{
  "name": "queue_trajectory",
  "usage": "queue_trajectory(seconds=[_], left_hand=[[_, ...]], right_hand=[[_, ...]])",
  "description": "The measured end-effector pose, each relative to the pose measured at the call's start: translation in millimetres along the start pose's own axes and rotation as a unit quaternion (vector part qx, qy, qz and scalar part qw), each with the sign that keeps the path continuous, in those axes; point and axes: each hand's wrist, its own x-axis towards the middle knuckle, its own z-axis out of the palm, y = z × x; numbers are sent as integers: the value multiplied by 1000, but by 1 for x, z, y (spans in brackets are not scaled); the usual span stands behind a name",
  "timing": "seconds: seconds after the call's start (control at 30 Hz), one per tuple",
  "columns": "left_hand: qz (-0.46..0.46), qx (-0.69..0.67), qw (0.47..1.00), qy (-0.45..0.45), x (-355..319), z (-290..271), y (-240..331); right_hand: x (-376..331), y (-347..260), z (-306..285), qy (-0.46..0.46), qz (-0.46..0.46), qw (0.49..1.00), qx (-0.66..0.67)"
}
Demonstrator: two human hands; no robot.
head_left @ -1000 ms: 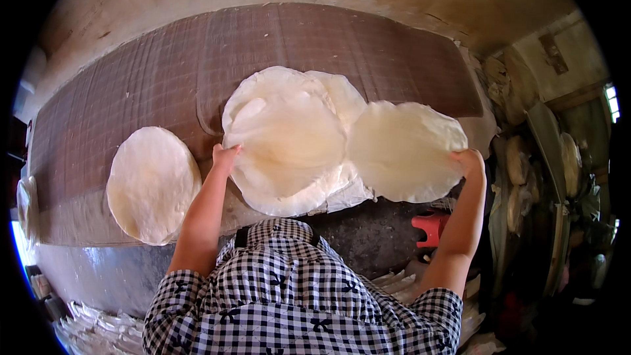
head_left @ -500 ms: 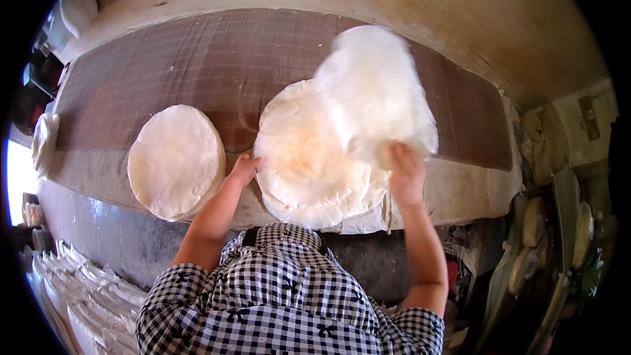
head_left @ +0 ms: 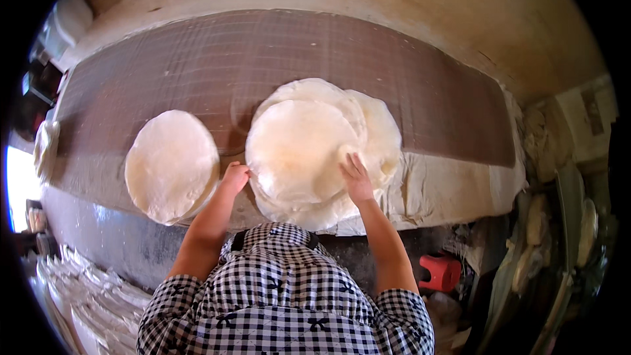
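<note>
Thin, round, pale sheets that look like floury dough lie in an uneven pile in front of me. The top sheet is whitish with a faint yellow middle, and a yellower sheet sticks out beneath it on the right. My left hand is closed at the left edge of the pile, its fingertips pinching the rim of a sheet. On the right part of the top sheet rests my right hand, its fingers over a small pale wad whose kind I cannot make out. Another round stack sits to the left.
A long brown-topped table reaches back to a wall, with pale cloth along its near side. White folded sheets lie at lower left. A red plastic object is below the table, and boards lean at the right.
The white sheet that was raised and blurred at the far right now lies flat on the pile. My right hand has moved left and inward; my left hand has shifted slightly left and down.
</note>
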Motion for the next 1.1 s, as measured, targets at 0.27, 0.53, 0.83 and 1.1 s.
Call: queue_trajectory(seconds=[0.27,0.53,0.83,1.1], left_hand=[[22,252,964,-86,-11,11,4],[26,281,956,-79,-44,49,14],[3,243,966,-84,-27,44,14],[141,300,943,24,-58,76,49]], right_hand=[[-16,8,5,172,339,906,185],[-14,1,39,130,588,685,410],[6,-5,44,98,607,704,357],[27,-43,-3,208,387,690,575]])
